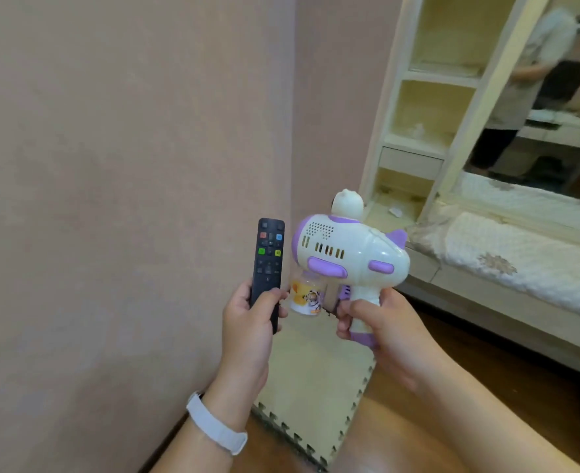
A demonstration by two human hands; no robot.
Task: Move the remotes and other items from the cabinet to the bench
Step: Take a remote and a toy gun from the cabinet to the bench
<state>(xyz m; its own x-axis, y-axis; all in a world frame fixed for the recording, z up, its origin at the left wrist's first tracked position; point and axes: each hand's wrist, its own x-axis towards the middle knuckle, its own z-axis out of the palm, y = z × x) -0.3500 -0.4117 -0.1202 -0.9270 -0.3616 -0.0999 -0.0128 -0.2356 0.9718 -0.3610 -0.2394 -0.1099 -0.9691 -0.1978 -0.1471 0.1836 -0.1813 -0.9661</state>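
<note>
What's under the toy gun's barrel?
A small yellow-labelled bottle below the toy gun, which the right hand grips. The bottle's top is hidden behind the gun, so whether it's attached cannot be told.

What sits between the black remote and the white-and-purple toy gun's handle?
In the head view, a small bottle with a yellow cartoon label shows between the black remote and the white-and-purple toy gun; whether it joins the toy is unclear.

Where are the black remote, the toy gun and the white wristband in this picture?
black remote (268, 257): head view, on its button area.
toy gun (353, 250): head view, on the white side of its body.
white wristband (215, 426): head view, on the middle of the band.
</note>
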